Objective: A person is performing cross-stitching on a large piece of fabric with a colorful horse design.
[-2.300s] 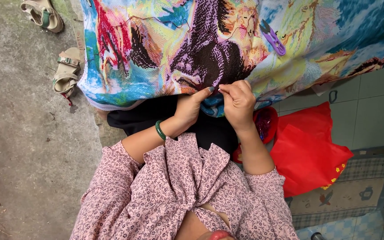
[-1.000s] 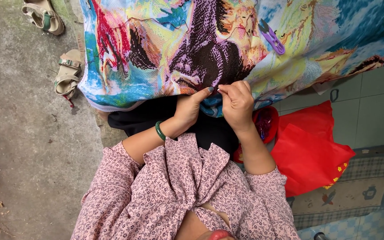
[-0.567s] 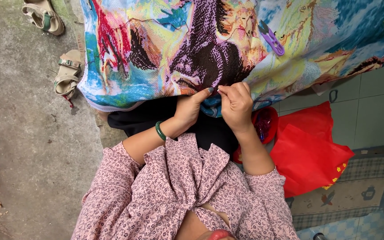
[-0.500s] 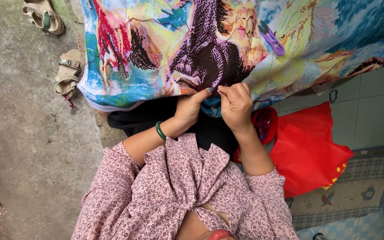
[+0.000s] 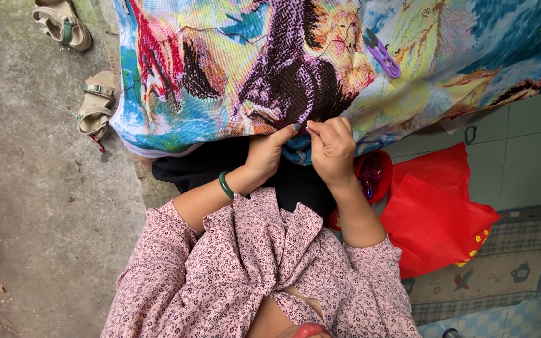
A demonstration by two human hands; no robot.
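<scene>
A large cross-stitch cloth point(image 5: 233, 69) with bright pictures lies over my lap, above dark trousers point(image 5: 208, 169). My left hand point(image 5: 264, 153), with a green bangle point(image 5: 226, 185) on the wrist, grips the cloth's near edge, fingers curled under it. Touching it on the right, my right hand point(image 5: 331, 147) has thumb and forefinger pinched on a fine needle at the cloth's edge; the needle is barely visible. Purple thread snips point(image 5: 382, 53) rest on the cloth further away to the right.
A red plastic bag point(image 5: 436, 219) and a red container point(image 5: 374, 175) lie at my right on a checked mat point(image 5: 502, 275). Two sandals point(image 5: 95, 103) point(image 5: 64, 22) lie on the concrete ground at the left. Pale tiles run along the right side.
</scene>
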